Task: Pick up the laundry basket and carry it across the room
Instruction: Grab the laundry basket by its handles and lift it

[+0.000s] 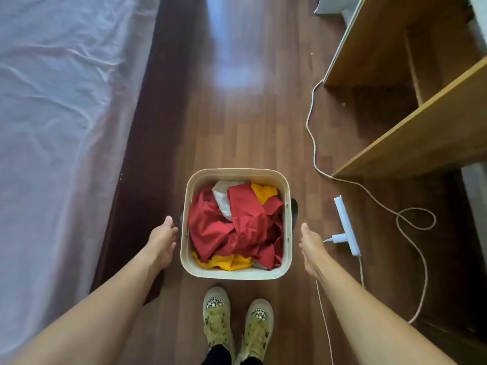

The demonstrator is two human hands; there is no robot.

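A cream, square laundry basket with rounded corners stands on the wooden floor just ahead of my feet. Red, yellow and white clothes fill it. My left hand hovers beside the basket's left wall, fingers apart, a small gap from it. On the other side my right hand is level with the right wall, also open and not touching. A dark handle piece juts from the basket's right side.
A bed with a pale sheet runs along the left. Wooden shelving stands at the right. A white power strip and looping cables lie on the floor right of the basket. Open floor stretches ahead.
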